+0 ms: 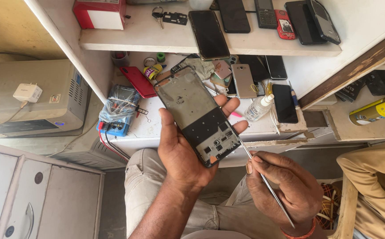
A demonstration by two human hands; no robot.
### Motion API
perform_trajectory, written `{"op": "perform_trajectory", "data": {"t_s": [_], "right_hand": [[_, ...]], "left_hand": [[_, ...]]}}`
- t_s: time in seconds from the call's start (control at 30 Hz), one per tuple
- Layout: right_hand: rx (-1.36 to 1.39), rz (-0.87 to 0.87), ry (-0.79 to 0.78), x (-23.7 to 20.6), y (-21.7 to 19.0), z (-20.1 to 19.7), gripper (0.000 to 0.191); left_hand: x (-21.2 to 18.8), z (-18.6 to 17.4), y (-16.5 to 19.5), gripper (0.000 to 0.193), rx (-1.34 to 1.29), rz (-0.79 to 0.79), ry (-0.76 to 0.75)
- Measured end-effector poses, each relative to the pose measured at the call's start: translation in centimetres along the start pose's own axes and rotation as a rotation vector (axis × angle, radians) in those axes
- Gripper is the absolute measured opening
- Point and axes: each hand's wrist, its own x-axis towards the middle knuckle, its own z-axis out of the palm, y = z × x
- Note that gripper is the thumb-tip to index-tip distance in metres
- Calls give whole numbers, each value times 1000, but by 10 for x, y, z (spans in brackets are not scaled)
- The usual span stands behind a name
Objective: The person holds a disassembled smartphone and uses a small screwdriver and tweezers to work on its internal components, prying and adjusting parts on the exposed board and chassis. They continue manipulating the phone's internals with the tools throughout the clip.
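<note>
Two hands work above the lap, before the tabletop's front edge: the left hand [183, 152] grips an opened phone frame [197, 116] tilted face-up, exposing its inner cavity, while the right hand [285, 186] pinches thin metal tweezers [263, 179], tip touching the frame's lower edge.

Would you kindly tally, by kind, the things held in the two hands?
opened phone body, in the left hand: 1
thin metal tool, in the right hand: 1
Total: 2
</note>
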Motion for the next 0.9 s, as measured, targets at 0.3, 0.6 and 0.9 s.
{"op": "perform_trajectory", "data": {"t_s": [0.3, 0.6, 0.9], "right_hand": [[-91, -98, -51, 14, 3, -1, 27], [-95, -99, -72, 15, -1, -5, 26], [-91, -126, -50, 21, 6, -2, 26]], "left_hand": [[-6, -10, -12, 103, -16, -170, -55], [-4, -9, -10, 103, 42, -150, -1], [-6, -2, -20, 102, 34, -147, -16]]}}
